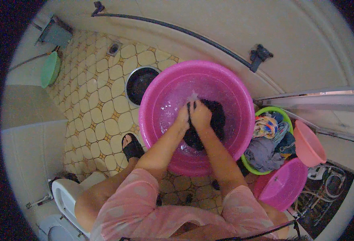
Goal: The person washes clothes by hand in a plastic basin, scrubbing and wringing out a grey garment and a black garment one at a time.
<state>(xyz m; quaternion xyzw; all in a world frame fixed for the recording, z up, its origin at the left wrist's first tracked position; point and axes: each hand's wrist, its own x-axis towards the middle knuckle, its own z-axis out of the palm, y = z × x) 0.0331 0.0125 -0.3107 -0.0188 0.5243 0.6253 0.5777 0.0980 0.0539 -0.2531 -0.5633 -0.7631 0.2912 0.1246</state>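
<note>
A large pink basin (149,86) with sudsy water stands in front of me. Inside it lies a wet black cloth (217,116), bunched up mostly on the right side. My right hand (201,115) is closed on part of this cloth, with dark fabric showing at its fingers. Close beside it, nearly touching, my left hand (182,117) is closed on the same cloth; its fingertips are partly hidden. Both forearms reach down over the basin's near rim. White foam gathers just beyond my fingers.
A metal pot (129,82) with dark contents stands left of the basin. At right are a green basin (290,124) heaped with clothes, a coral basin (309,146) and a smaller pink basin (283,184). A bar (177,30) runs along the wall; a toilet (64,197) is at lower left.
</note>
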